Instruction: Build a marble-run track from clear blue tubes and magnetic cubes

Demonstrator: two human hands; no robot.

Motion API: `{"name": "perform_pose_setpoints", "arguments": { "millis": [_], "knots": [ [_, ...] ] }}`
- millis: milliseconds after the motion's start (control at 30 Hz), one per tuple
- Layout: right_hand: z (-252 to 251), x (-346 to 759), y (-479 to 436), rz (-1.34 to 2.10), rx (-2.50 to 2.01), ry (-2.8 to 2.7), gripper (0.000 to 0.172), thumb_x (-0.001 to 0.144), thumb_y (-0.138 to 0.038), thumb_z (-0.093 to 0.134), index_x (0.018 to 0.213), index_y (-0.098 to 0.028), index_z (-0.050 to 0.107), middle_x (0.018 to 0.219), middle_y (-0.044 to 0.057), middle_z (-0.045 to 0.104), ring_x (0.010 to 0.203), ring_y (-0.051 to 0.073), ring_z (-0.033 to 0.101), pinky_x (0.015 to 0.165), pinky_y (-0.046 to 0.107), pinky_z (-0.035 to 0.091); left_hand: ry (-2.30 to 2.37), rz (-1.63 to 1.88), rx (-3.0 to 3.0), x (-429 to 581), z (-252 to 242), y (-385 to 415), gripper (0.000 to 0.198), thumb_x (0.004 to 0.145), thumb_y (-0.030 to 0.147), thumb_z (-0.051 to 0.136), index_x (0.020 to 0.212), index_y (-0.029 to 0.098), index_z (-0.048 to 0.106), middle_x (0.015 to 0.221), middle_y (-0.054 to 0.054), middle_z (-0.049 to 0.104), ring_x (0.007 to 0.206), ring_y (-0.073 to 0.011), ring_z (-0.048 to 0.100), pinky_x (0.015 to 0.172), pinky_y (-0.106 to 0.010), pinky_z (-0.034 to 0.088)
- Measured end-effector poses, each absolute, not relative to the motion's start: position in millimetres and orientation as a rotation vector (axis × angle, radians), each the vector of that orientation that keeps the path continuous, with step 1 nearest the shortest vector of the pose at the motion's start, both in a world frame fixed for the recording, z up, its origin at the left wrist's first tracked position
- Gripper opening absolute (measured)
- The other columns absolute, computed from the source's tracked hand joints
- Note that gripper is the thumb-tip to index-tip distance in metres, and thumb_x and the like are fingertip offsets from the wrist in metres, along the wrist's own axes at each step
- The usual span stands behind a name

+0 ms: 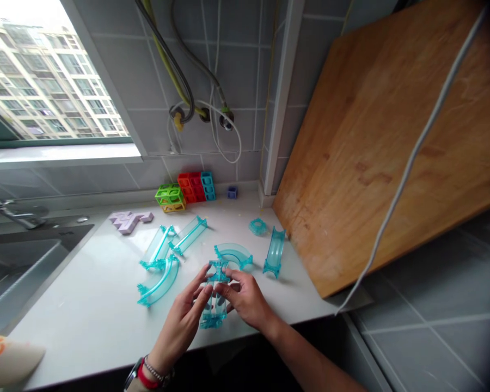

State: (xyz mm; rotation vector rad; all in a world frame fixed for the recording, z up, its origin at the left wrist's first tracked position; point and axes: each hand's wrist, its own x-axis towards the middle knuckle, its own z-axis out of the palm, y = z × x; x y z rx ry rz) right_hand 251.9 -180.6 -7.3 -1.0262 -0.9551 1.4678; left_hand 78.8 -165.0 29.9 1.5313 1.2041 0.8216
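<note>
Near the counter's front edge, my left hand [184,311] and my right hand [245,298] grip a clear teal plastic track piece [214,316] from both sides. Thumbs press on its face, while the fingers behind it are partly hidden. Just beyond it lies a curved teal track piece [233,251]. To the left are another curved track piece [163,284] and two straight teal track pieces, one [159,247] beside the other [190,235]. On the right, a short track chute [275,251] and a teal ring-shaped piece [257,226] rest on the counter.
Cube-frame blocks in green [170,193] and red [193,187] stand by the back wall, near a small dark blue cube [232,192]. Lilac blocks [129,219] lie beside the sink [36,272]. A wooden board [392,152] leans at right, crossed by a white cable [416,147].
</note>
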Motion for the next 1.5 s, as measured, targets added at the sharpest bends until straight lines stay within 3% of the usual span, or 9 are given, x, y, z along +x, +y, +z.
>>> {"name": "perform_pose_setpoints", "arguments": {
  "millis": [133, 300, 433, 600, 767, 1167, 1333, 1433, 1500],
  "knots": [
    [6.7, 259.7, -184.1, 1.400, -1.084, -1.000, 0.064, 0.074, -0.056, 0.082, 0.126, -0.021, 0.067, 0.100, 0.005, 0.060, 0.077, 0.018, 0.066, 0.048, 0.025, 0.059, 1.196, 0.936, 1.505, 77.6, 35.3, -166.3, 0.061, 0.098, 0.057, 0.051, 0.147, 0.022, 0.053, 0.142, -0.014, 0.061, 0.112, -0.0277, 0.068, 0.081, -0.033, 0.060],
    [47.8, 296.6, -163.5, 1.059, -1.266, -1.165, 0.056, 0.079, -0.056, 0.077, 0.122, -0.021, 0.069, 0.102, 0.006, 0.064, 0.075, 0.017, 0.063, 0.049, 0.025, 0.055, 1.190, 1.046, 1.588, 63.7, 18.0, -169.4, 0.047, 0.101, 0.048, 0.049, 0.138, 0.020, 0.057, 0.123, -0.014, 0.070, 0.090, -0.0217, 0.071, 0.079, -0.034, 0.059],
    [80.1, 340.5, -110.4, 0.547, -1.533, -1.386, 0.049, 0.083, -0.050, 0.074, 0.121, -0.019, 0.071, 0.099, 0.006, 0.069, 0.077, 0.018, 0.064, 0.073, 0.033, 0.057, 1.120, 0.986, 1.925, 52.6, -8.3, -173.5, 0.027, 0.100, 0.036, 0.054, 0.118, 0.022, 0.068, 0.105, -0.009, 0.073, 0.090, -0.0214, 0.072, 0.083, -0.033, 0.057],
    [96.9, 374.8, -23.1, 0.046, -2.016, -1.729, 0.047, 0.090, -0.037, 0.070, 0.133, -0.020, 0.065, 0.129, 0.013, 0.066, 0.118, 0.027, 0.063, 0.101, 0.036, 0.048, 1.019, 0.878, 2.119, 50.8, -14.1, -177.2, 0.024, 0.102, 0.029, 0.049, 0.118, 0.026, 0.066, 0.105, -0.008, 0.073, 0.094, -0.0203, 0.071, 0.084, -0.030, 0.055],
    [84.9, 376.8, 28.6, 0.072, -2.192, -1.902, 0.043, 0.081, -0.018, 0.078, 0.123, -0.014, 0.072, 0.128, 0.018, 0.068, 0.119, 0.029, 0.064, 0.099, 0.035, 0.048, 1.001, 0.858, 2.156, 48.6, -10.5, -176.5, 0.024, 0.103, 0.029, 0.047, 0.114, 0.025, 0.067, 0.103, -0.007, 0.072, 0.094, -0.0208, 0.069, 0.085, -0.031, 0.054],
    [68.2, 375.2, 31.6, 0.076, -2.226, -2.056, 0.053, 0.078, -0.025, 0.082, 0.126, -0.010, 0.068, 0.127, 0.020, 0.068, 0.118, 0.028, 0.065, 0.098, 0.033, 0.048, 0.980, 0.906, 2.206, 47.9, -13.5, -178.8, 0.026, 0.103, 0.028, 0.042, 0.109, 0.024, 0.067, 0.095, -0.007, 0.070, 0.088, -0.0212, 0.067, 0.079, -0.032, 0.053],
    [87.5, 335.0, 27.4, 0.118, -1.921, -2.274, 0.039, 0.094, -0.028, 0.064, 0.131, -0.015, 0.066, 0.120, 0.014, 0.070, 0.105, 0.022, 0.068, 0.097, 0.033, 0.049, 0.986, 0.899, 2.243, 49.5, -15.7, -178.7, 0.025, 0.103, 0.026, 0.043, 0.110, 0.024, 0.067, 0.095, -0.006, 0.071, 0.088, -0.0215, 0.066, 0.079, -0.033, 0.052],
    [89.0, 283.7, 26.2, 0.261, -1.620, -2.518, 0.041, 0.090, -0.034, 0.073, 0.129, -0.026, 0.068, 0.120, 0.005, 0.070, 0.100, 0.016, 0.068, 0.095, 0.027, 0.049, 1.009, 0.903, 2.248, 50.8, -17.6, -178.6, 0.025, 0.102, 0.025, 0.044, 0.110, 0.024, 0.067, 0.094, -0.006, 0.071, 0.087, -0.0216, 0.066, 0.079, -0.033, 0.051],
    [84.2, 246.4, 29.1, 0.281, -1.310, -2.698, 0.049, 0.088, -0.031, 0.076, 0.134, -0.024, 0.064, 0.129, 0.008, 0.066, 0.110, 0.019, 0.064, 0.098, 0.030, 0.048, 1.025, 0.886, 2.248, 51.1, -18.0, -179.3, 0.025, 0.102, 0.025, 0.043, 0.110, 0.025, 0.067, 0.095, -0.006, 0.070, 0.087, -0.0217, 0.066, 0.079, -0.033, 0.051]
  ]
}}
